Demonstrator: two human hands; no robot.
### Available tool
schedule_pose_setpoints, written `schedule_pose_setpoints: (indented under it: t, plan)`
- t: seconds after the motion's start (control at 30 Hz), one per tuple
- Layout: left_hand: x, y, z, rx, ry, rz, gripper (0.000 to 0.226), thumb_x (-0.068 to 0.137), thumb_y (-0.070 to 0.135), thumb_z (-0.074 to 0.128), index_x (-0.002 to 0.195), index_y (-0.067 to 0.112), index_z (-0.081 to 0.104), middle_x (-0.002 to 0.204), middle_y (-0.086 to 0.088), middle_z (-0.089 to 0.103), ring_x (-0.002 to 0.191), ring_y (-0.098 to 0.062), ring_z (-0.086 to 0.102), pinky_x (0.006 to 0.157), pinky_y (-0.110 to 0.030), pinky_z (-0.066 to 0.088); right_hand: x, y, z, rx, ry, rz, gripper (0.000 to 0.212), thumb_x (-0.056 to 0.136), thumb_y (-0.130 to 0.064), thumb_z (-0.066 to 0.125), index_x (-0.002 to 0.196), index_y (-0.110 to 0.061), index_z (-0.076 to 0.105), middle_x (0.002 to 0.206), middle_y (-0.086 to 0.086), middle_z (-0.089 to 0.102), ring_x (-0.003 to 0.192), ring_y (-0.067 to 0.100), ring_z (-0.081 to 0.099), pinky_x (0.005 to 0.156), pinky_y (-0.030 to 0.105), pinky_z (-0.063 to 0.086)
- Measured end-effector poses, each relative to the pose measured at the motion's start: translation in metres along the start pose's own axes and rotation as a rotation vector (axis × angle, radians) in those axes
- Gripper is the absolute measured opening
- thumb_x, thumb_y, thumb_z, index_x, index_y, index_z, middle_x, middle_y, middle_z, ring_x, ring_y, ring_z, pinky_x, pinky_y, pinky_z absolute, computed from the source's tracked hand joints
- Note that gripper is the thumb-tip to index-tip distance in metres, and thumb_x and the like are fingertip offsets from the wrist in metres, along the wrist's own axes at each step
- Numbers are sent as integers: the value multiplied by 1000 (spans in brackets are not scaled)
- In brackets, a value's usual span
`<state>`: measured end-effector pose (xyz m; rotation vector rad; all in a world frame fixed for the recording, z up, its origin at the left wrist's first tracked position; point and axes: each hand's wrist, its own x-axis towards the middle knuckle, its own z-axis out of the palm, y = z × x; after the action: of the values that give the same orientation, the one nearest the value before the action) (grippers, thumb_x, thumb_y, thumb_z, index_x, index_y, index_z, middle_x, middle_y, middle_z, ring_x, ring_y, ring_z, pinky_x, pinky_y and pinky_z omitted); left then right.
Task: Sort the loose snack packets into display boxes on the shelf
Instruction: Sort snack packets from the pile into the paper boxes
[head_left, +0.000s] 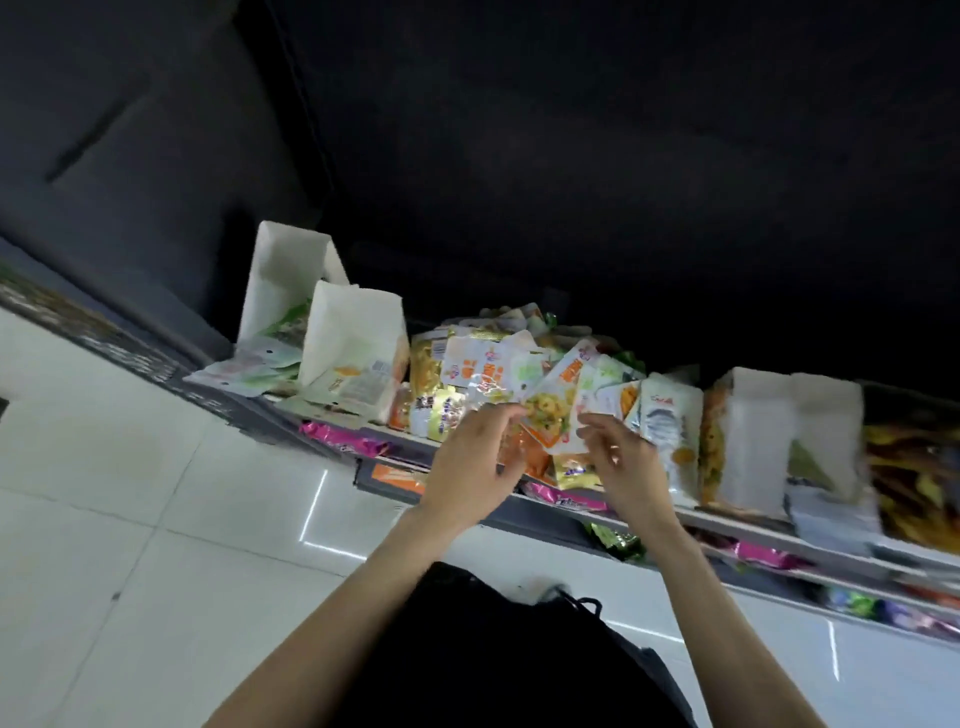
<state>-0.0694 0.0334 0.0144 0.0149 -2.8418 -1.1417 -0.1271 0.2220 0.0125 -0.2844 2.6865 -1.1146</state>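
A heap of loose snack packets, white, yellow and orange, lies in the middle of the shelf. Two open white display boxes stand to its left, the rear box holding green-white packets. More white display boxes stand to its right. My left hand reaches into the heap's front with curved fingers over an orange packet; a grip is not clear through the blur. My right hand pinches the lower edge of a white packet.
A white packet with a fish picture leans right of my right hand. Yellow-orange bags fill the shelf's far right. Lower shelves hold pink packets. White floor tiles lie at the left. It is dark above the shelf.
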Motion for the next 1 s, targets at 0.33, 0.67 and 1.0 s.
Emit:
schedule_pose_setpoints:
  t: [0.33,0.67,1.0]
  plan:
    - [46,23,81,175,-86,-74,50,89,34,61,132,11,46,124,-7,51,110,-17,51,95,-22,40,-30,83,-7,-229,8,257,54,93,-18,55,143,-8,35,146,20,33,137,36,28,109,47,30]
    - [51,53,105,331,-26,-93,43,84,33,67,121,14,54,112,-11,43,94,-20,53,67,-25,54,-10,79,-16,-300,62,280,38,93,-32,54,129,-22,47,129,11,45,114,31,45,89,35,41]
    - [65,62,125,365,-243,-55,48,88,30,65,124,9,41,101,-9,61,85,-21,62,62,-27,47,17,66,-24,-288,-11,399,62,85,-38,67,130,-12,33,127,14,42,109,34,51,77,37,46]
